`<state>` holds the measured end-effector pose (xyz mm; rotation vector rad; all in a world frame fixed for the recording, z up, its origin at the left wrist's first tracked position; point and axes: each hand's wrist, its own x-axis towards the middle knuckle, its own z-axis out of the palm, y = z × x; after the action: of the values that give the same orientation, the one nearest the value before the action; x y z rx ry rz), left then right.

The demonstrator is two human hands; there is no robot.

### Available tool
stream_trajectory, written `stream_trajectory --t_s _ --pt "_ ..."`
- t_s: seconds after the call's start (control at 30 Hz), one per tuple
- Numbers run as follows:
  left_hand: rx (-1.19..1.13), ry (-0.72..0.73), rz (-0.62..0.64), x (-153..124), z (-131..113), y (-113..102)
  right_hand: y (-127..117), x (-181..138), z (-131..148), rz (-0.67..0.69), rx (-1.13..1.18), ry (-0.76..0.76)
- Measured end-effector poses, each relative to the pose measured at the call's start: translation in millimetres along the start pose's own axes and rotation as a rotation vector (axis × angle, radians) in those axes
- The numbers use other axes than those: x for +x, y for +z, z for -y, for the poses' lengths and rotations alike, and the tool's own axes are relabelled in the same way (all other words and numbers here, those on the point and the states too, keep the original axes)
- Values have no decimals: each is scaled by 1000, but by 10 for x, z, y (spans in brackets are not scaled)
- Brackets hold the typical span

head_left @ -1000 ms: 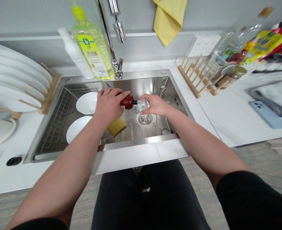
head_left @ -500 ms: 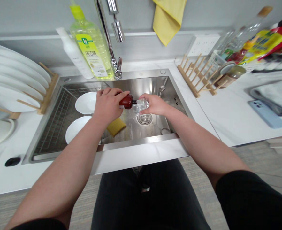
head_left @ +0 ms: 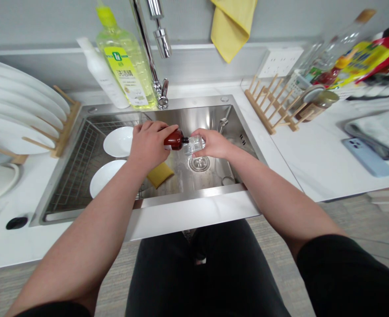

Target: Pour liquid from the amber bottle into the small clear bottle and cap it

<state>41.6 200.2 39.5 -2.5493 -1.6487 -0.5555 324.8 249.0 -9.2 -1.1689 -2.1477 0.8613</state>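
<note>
- left grip (head_left: 150,145): clamped on an amber bottle (head_left: 174,140), near horizontal, neck pointing at the right grip
- right grip (head_left: 212,144): clamped on a small clear bottle (head_left: 195,145), tilted, just left of the grip
- amber neck tip touches the clear bottle's end; both sit between the grips, above the drain (head_left: 200,164) of a stainless sink (head_left: 187,116)
- just below left grip: yellow sponge (head_left: 160,175) on the sink floor
- left of left grip: two white bowls (head_left: 119,141) in the sink, the nearer one partly on a wire rack (head_left: 77,169)
- beyond the grips: chrome faucet (head_left: 151,48), dish soap bottle (head_left: 124,61), yellow cloth (head_left: 232,26)
- right of right grip: wooden dish rack (head_left: 272,105) and phone (head_left: 368,156) on the surface (head_left: 313,171)
</note>
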Motion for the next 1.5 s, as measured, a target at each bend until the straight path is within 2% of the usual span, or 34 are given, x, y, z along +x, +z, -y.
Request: stream_trajectory --t_s 0.33,0.43,0.6,0.67,0.77,0.9,1.0,1.13,1.33,1.5 --pt "-119 -60 -21 27 49 8 38 26 -46 -46 168 -36" --pt "-303 -99 -71 51 125 72 66 35 -50 -66 279 -45" --pt "-711 -263 -182 96 264 195 78 39 -25 -64 423 -47" --pt "-814 -264 -252 105 292 210 71 36 -7 -56 474 -46" --pt "-879 -217 -370 84 282 151 50 25 27 -54 518 -42" --pt "-923 -182 -460 -74 182 -95 14 -11 91 -59 541 -15" --pt "-958 -196 -547 -359 60 -347 -9 -75 151 -78 545 7" --pt "-990 -316 -635 -984 -143 -659 -16 -192 217 -65 576 12" --pt "-929 -649 -670 -2127 -412 -1010 51 -330 345 -95 579 23" --pt "-837 -770 -641 -2926 -378 -1359 98 -525 567 -183 581 37"
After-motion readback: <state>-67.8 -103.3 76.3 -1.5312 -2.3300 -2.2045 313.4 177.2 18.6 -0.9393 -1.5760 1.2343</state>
